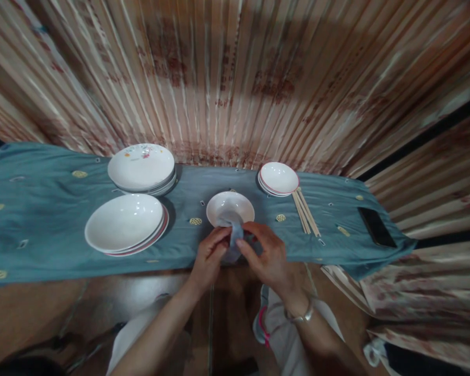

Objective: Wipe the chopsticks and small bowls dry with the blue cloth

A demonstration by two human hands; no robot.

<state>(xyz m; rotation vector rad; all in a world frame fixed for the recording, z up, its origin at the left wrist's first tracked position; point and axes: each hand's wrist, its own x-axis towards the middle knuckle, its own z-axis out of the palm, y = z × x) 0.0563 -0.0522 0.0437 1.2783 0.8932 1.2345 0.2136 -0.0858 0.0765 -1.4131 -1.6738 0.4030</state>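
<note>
My left hand [212, 254] and my right hand [267, 253] meet at the near side of a small white bowl [219, 201]. Between the fingertips of both hands is a thin pale-blue sheet [237, 235], pinched from either side. Part of it hangs over the bowl and part droops below the hands; whether it is cloth or plastic film I cannot tell. The bowl sits upright on the teal patterned cloth [196, 245], its near rim partly covered by the sheet and fingers.
Left stand a stack of large white bowls [123, 222] and, behind it, stacked plates [141, 169] with a floral print. Right are small red-rimmed bowls [279, 177], several wooden chopsticks [305, 211] and a black phone [377, 226]. A patterned curtain [227, 78] hangs behind.
</note>
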